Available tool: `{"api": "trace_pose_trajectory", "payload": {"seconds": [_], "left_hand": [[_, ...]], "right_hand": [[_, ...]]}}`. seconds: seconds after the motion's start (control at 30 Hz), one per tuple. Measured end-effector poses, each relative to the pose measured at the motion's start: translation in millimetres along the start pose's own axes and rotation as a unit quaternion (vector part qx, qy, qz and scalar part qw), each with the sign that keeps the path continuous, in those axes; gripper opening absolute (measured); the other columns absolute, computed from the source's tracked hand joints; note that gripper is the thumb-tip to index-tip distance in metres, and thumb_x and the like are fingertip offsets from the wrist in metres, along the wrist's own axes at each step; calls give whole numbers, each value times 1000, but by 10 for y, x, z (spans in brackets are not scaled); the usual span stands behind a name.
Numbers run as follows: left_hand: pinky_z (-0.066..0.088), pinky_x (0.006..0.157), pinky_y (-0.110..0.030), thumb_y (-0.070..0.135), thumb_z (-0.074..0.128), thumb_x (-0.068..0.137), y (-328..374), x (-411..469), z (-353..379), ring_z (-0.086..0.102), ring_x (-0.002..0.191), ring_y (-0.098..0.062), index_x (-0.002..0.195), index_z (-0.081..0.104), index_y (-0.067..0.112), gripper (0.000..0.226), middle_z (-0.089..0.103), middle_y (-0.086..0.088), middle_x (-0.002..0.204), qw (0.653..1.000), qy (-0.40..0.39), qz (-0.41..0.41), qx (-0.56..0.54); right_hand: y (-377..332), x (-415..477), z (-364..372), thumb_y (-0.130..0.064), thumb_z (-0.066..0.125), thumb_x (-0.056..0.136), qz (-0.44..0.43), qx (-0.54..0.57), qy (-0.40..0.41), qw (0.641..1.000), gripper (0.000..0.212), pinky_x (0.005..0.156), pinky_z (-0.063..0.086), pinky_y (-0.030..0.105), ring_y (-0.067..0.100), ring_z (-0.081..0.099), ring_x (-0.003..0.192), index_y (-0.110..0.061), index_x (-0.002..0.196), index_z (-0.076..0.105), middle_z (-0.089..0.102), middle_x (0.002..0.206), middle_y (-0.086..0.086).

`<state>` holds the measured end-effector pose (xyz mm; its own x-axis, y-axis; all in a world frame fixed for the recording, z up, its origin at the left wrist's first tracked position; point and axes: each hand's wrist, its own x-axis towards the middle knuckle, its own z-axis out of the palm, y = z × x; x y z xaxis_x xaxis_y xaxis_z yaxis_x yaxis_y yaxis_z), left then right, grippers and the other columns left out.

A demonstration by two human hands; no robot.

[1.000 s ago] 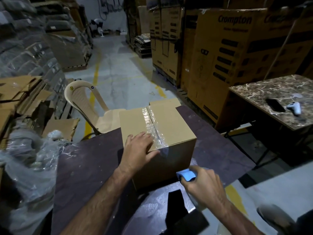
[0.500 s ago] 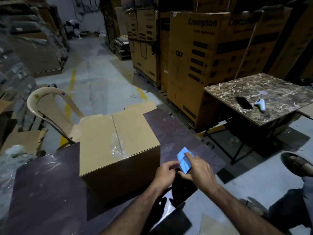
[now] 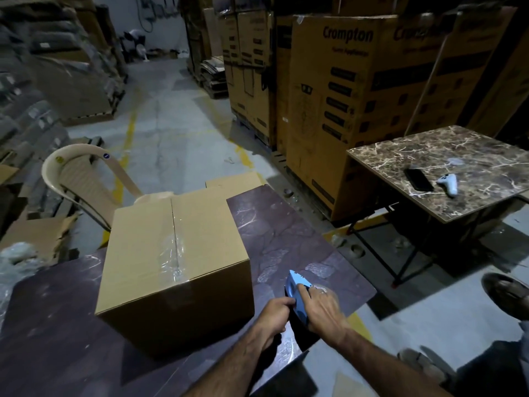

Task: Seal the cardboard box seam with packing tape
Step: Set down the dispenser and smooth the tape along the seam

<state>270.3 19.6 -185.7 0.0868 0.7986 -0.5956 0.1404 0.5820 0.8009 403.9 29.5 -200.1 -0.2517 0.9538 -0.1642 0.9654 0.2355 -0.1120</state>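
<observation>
A brown cardboard box (image 3: 137, 253) stands closed on the dark table (image 3: 286, 239). Clear packing tape (image 3: 173, 253) runs along its top seam and folds over the near edge. To the right of the box, near the table's front edge, both hands meet on a blue tape dispenser (image 3: 296, 293). My right hand (image 3: 322, 309) lies over its top with the tape roll partly hidden under it. My left hand (image 3: 276, 315) grips its near left side. Neither hand touches the box.
A beige plastic chair (image 3: 86, 179) stands behind the box. A marble-top table (image 3: 429, 156) at right carries a black phone (image 3: 418, 179) and a white controller (image 3: 449, 183). Tall printed cartons (image 3: 343, 96) line the back right. Flattened cardboard (image 3: 37, 239) lies at left.
My left hand left the box top and joined the right hand on the dispenser. The dispenser has swung away from the box, and the view has shifted right.
</observation>
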Motion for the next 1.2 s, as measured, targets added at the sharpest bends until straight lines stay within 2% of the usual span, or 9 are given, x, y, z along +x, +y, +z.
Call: {"api": "trace_pose_trajectory", "payload": {"seconds": [0.1,0.23,0.37,0.57,0.67,0.77,0.9,1.07,1.2], "left_hand": [[23,47,-24,23,46,91,-4,62,10,38,47,-10,95,71,11,28,51,4,54,1000,18,12,7],[26,51,-21,3,36,92,13,130,19,42,60,-7,100,62,11,29,48,2,71,999,17,-8,-28],[41,67,-21,5,34,95,-49,139,31,57,95,-9,112,56,16,30,61,-3,104,998,-2,-35,-59],[42,83,-27,7,32,97,-98,113,95,55,87,-3,102,56,21,27,60,7,94,996,-19,-37,-83],[38,67,-24,4,34,90,-72,52,92,48,72,-6,84,58,19,29,53,5,77,999,-20,-32,-38],[35,55,-22,0,39,85,2,-95,40,46,63,-9,90,64,18,31,59,-10,79,999,-26,9,33],[47,94,-25,14,49,97,200,-454,-166,60,108,-13,124,62,13,31,63,5,118,983,53,108,141],[52,86,-15,16,62,92,510,-1137,-697,66,90,4,114,69,16,23,73,10,99,939,133,271,164],[50,83,-12,8,61,90,780,-1705,-1293,65,88,7,108,72,18,23,73,11,97,853,266,399,205]], "right_hand": [[18,29,91,-24,85,27,-15,-20,-3,1000,93,50,49,29,21,61,54,-9,111,47,61,68,4],[61,19,149,-13,85,32,-34,-44,-10,998,89,50,52,33,22,64,58,-4,118,61,65,78,9],[80,-66,136,-3,49,87,-87,-52,-12,995,68,89,45,44,35,54,110,-1,148,20,48,128,20],[11,-75,90,-7,37,96,-30,5,-48,998,58,102,32,41,33,44,124,-7,149,14,40,140,16],[24,-82,105,-10,41,96,-16,50,-60,997,54,101,33,42,33,46,123,-10,146,23,44,138,16],[13,-106,98,-1,48,90,-18,51,-58,997,62,102,34,40,31,45,125,-12,146,24,42,140,14],[-24,-124,-89,-6,59,85,-34,-21,-81,996,74,109,31,38,33,37,132,-10,148,20,34,147,14],[-249,-177,-737,-6,55,86,-45,128,115,984,53,97,39,35,29,43,119,-9,137,42,52,126,10],[-794,-201,-1266,2,51,86,-135,232,250,930,38,89,38,24,21,47,109,-7,123,58,59,113,5]]}}
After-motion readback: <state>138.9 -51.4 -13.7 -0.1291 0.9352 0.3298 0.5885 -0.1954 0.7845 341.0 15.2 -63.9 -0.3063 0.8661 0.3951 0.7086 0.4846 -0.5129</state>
